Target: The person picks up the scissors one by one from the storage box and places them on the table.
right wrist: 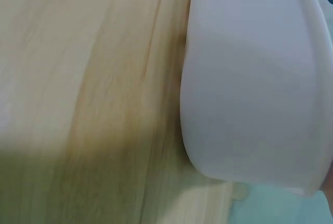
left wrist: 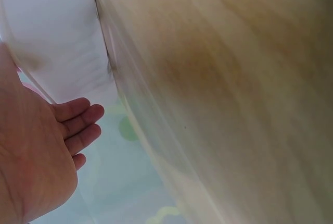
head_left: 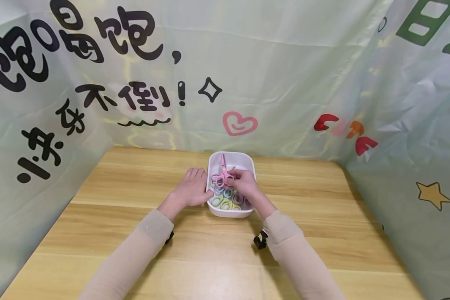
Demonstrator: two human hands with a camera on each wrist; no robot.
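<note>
Sleeves (head_left: 300, 254) outstretched, my flat left hand (head_left: 191, 187) likely steadies the bin (head_left: 231, 213) at nine o'clock while my right hand (head_left: 245, 182) pinches pink scissors (head_left: 223, 170).

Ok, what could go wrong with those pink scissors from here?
Two risks, I'd say. The pink scissors, pinched by the right hand, might snag on the handle loops of the other scissors crowded nearby. If they catch, the white bin could shift, since the left hand is only at its left side.
</note>
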